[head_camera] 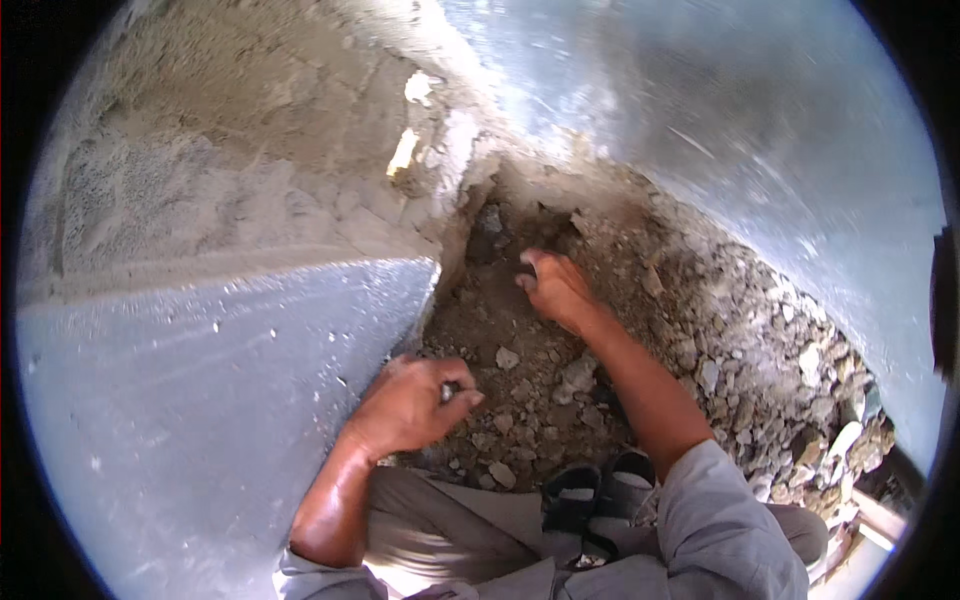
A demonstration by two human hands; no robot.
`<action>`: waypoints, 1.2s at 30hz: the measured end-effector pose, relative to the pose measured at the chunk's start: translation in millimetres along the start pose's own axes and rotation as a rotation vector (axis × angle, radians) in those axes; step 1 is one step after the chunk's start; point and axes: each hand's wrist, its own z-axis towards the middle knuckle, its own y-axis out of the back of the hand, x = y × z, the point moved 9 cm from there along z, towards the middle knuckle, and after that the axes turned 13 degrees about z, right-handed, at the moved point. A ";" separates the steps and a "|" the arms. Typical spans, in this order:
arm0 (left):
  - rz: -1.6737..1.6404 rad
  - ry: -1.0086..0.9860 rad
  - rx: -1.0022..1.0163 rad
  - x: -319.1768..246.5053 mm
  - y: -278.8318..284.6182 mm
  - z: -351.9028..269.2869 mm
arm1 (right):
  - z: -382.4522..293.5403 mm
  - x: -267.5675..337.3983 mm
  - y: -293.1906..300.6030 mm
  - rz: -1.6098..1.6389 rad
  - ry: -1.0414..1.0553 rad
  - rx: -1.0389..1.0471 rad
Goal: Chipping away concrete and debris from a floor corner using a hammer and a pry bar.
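My right hand (556, 291) reaches over a hollow of loose brown soil (480, 300). Its thumb and forefinger are bent and slightly apart, with nothing visible between them; the other fingers are hidden. Close to the edge of a smooth grey slab (195, 390) is my left hand (416, 401), its fingers curled under. A small pale patch shows between that thumb and forefinger, but whether it is a held stone or the ground behind cannot be told. Beneath the hands lie broken stones, among them a flat pale stone (507, 358) and a larger lump of rubble (576, 377).
A bank of gravel and rubble (750, 375) slopes along the right, below a large grey-blue smooth surface (765, 112). Rough earthy masonry (247, 150) fills the upper left. A dark cavity (551, 221) opens beyond my right hand. Dark sandals (574, 487) are below, between my knees.
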 end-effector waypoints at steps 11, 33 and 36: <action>-0.008 0.098 -0.083 -12.2 15.1 -12.9 | -175.8 -20.4 37.9 -0.442 -0.100 0.423; -0.432 0.136 -0.296 66.8 -47.0 115.7 | -209.0 -45.1 22.3 -0.507 -0.156 0.175; -0.302 0.138 -0.370 67.2 -50.3 133.0 | -211.2 -49.5 26.1 -0.539 -0.193 0.198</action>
